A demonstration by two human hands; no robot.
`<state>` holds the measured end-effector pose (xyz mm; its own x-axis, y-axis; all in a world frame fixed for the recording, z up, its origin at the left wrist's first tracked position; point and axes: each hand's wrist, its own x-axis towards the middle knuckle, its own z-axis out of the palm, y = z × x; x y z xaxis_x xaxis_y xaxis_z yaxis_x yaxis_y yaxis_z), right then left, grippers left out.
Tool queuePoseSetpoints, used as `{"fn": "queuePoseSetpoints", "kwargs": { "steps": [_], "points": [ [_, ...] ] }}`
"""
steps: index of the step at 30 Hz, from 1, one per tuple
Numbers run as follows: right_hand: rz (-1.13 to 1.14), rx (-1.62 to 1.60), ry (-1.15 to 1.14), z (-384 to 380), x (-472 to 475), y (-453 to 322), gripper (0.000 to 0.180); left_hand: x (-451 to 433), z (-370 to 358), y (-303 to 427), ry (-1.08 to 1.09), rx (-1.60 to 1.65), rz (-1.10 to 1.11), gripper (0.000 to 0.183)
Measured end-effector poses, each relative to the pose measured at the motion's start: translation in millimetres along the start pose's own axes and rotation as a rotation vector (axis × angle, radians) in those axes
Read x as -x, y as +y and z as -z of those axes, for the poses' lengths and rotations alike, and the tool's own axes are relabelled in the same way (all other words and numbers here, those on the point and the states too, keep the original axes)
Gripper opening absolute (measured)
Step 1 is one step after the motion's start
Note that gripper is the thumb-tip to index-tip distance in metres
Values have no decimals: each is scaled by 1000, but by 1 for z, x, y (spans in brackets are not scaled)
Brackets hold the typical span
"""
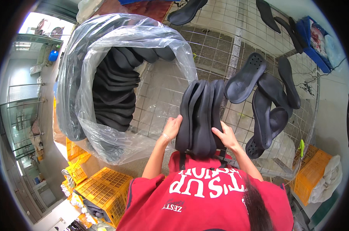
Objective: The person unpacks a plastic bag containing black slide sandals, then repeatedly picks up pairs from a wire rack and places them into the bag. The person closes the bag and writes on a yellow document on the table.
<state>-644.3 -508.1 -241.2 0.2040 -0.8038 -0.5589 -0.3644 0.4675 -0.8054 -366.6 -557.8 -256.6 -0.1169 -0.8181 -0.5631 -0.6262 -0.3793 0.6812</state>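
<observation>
Between my two hands stands a row of several black shoe insoles (202,118), on edge and pressed together, close to my body. My left hand (173,128) grips the row's left side, with a thin band at the wrist. On the right side, my right hand (225,134) holds the row with the thumb over an insole. To the left, a large clear plastic bag (88,115) lies with its mouth wide, and many black insoles (114,95) are stacked in a curve inside it. Loose insoles (245,78), some with small holes, lie scattered to the right on the wire mesh surface (163,98).
More insoles (187,13) lie at the far side of the mesh. A blue bin (313,43) with plastic-wrapped contents is at the far right. Orange plastic crates stand at lower left (105,190) and lower right (313,173). A green-handled tool (301,147) hangs near the right edge.
</observation>
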Motion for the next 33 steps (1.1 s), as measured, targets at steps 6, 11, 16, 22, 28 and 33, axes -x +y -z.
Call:
{"fn": "queuePoseSetpoints", "kwargs": {
  "steps": [6, 11, 16, 22, 28, 33],
  "points": [
    [690, 88, 164, -7, -8, -36, 46, 20, -12, -49, 308, 607, -164, 57],
    [294, -257, -231, 13, -21, -53, 50, 71, -18, -47, 314, 421, -411, 60],
    [66, 381, 297, -26, 47, -44, 74, 79, -36, -43, 48, 745, -206, 74],
    [256, 588, 512, -90, 86, -5, 132, 67, -40, -14, -143, 627, -273, 95],
    [294, 673, 540, -80, 68, 14, 108, 34, 94, 7, 351, -291, -643, 43],
    [239, 614, 582, -70, 76, -28, 84, 23, 242, -82, 1336, -951, -35, 127]
  ]
}}
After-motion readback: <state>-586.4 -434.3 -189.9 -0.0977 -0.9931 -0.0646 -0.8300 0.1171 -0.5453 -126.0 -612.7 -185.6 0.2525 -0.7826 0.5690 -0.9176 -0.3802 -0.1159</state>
